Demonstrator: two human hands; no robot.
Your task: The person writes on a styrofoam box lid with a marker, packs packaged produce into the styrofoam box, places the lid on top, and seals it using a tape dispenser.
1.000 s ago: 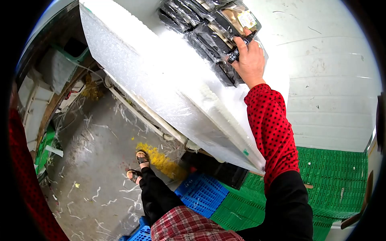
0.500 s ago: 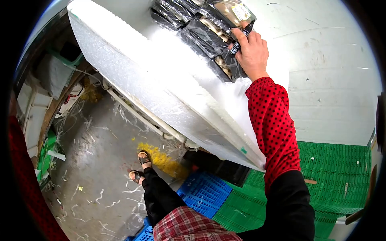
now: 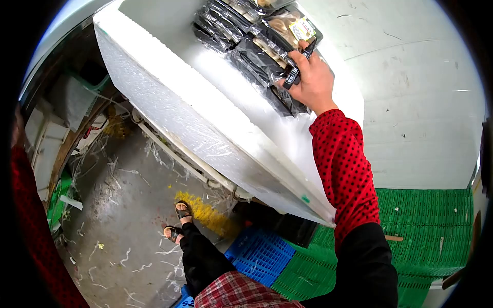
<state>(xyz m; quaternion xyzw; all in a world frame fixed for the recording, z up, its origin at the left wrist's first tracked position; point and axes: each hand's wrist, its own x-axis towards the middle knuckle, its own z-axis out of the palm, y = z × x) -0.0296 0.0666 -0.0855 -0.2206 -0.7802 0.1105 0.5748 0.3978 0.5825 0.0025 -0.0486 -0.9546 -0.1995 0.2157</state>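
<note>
My right hand (image 3: 312,82) reaches into a white foam box (image 3: 205,110) with a black marker pen (image 3: 291,77) held across its fingers. The fingers rest over black trays wrapped in clear film (image 3: 257,59); whether they also grip a tray cannot be made out. A labelled pack (image 3: 292,25) of what looks like mushrooms lies just beyond the fingertips. At the far left edge, a dim sliver of my left hand (image 3: 19,128) shows above its red sleeve (image 3: 31,231), with its fingers hidden.
Green slatted crates (image 3: 421,226) and a blue crate (image 3: 262,256) stand below the box. A white panel (image 3: 411,102) lies to the right. Plastic strips and yellow bits (image 3: 205,213) litter the grey floor (image 3: 128,205). A metal rail (image 3: 179,149) runs along the box's side.
My right hand has shifted slightly left and down over the trays, with the marker pen still in it. The view has moved a little, so the packs sit lower.
</note>
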